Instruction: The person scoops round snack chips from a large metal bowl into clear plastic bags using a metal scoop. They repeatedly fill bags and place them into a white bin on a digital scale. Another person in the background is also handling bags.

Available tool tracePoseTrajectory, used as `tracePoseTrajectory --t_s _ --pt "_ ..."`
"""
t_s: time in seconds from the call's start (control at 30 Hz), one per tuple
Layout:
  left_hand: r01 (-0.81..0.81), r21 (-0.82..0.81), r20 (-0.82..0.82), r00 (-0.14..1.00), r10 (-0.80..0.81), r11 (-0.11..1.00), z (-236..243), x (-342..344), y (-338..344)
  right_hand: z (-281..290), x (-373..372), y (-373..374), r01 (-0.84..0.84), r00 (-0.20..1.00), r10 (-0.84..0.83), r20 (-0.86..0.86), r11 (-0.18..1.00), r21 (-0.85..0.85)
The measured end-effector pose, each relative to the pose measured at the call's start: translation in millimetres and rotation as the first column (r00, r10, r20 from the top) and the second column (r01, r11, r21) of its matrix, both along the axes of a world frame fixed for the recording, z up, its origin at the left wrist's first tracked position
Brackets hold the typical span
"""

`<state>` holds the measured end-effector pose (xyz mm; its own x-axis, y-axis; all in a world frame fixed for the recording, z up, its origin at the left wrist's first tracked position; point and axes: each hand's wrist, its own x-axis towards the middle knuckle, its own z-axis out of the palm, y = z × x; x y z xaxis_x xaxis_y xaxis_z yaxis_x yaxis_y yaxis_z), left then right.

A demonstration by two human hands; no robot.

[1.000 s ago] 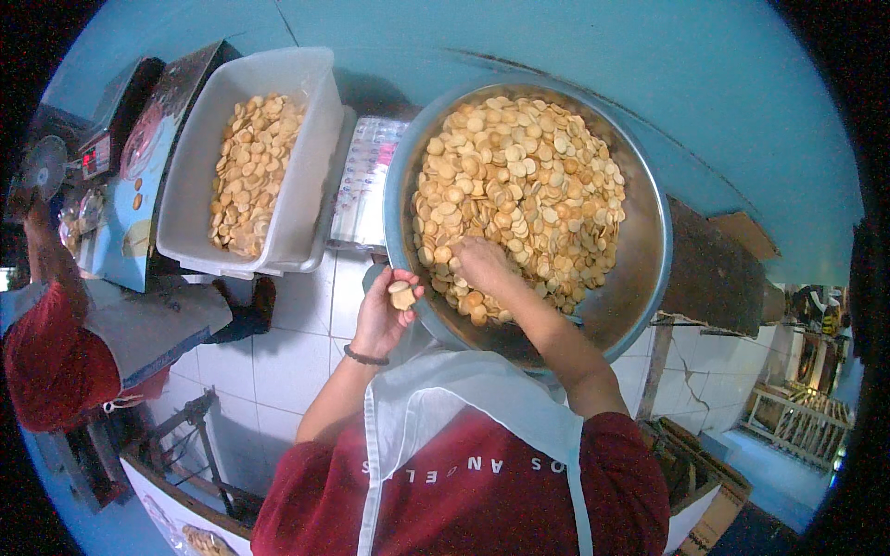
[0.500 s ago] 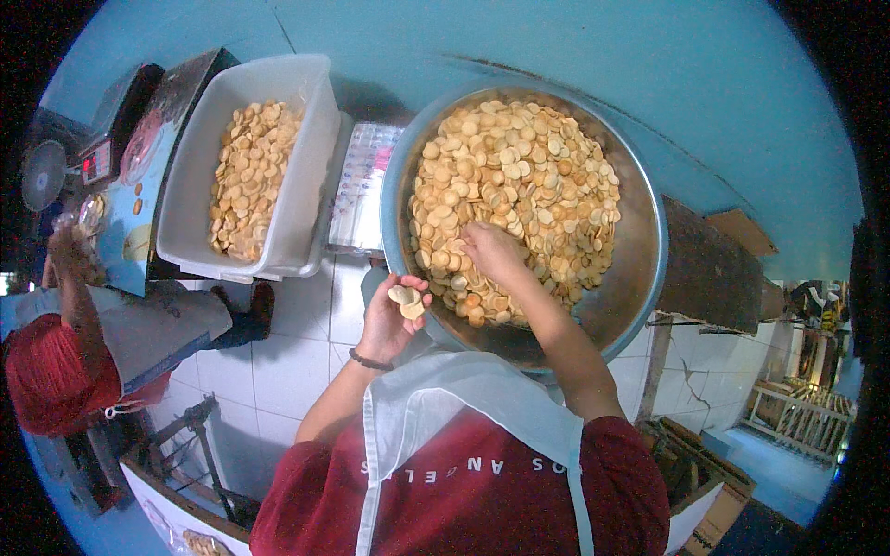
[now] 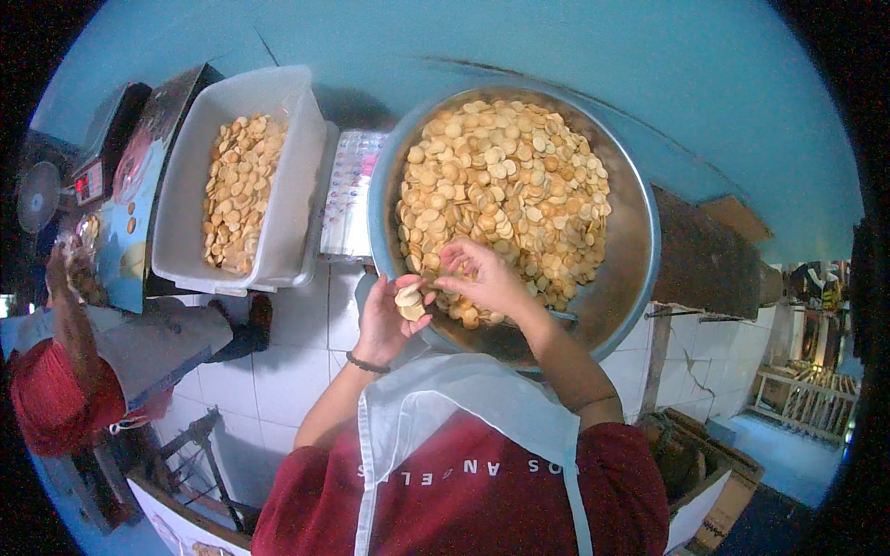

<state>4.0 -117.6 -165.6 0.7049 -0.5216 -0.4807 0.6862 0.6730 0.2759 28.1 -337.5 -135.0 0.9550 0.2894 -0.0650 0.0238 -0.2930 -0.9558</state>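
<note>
Discs, golden, in metal basin and white tub

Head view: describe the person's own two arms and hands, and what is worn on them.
Neither the left hand nor the right hand wears a glove. A thin, dark, beaded-looking bracelet circles the left wrist; none shows on the right. Short, dark red fabric sleeves leave both forearms uncovered. Rings cannot be made out.

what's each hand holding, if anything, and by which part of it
The left hand holds a few round crackers, seemingly by their edges. Whether the right hand holds any cannot be told.
</note>
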Motion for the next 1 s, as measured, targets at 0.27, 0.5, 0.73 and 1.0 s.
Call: tracePoseTrajectory --t_s 0.27,0.5,0.73,1.0 --pt "0.025 -0.073 0.035 0.999 -0.023 0.997 -8 6 7 -73 -38 -113 0.025 0.971 -0.228 -0.075 0.407 -0.913" --pt "0.170 -0.004 0.115 0.979 -0.169 0.985 -26 18 -16 -183 -81 -185 -0.208 0.748 -0.335 -0.573 0.702 -0.681" --pt "0.160 -0.207 0.105 0.984 -0.141 0.965 -47 22 -23 -159 -81 -172 -0.246 0.839 -0.113 -0.532 0.793 -0.557" --pt "0.155 -0.188 0.113 0.984 -0.135 0.970 -61 24 -19 -203 -84 -97 0.268 0.791 -0.355 -0.499 0.933 -0.238"
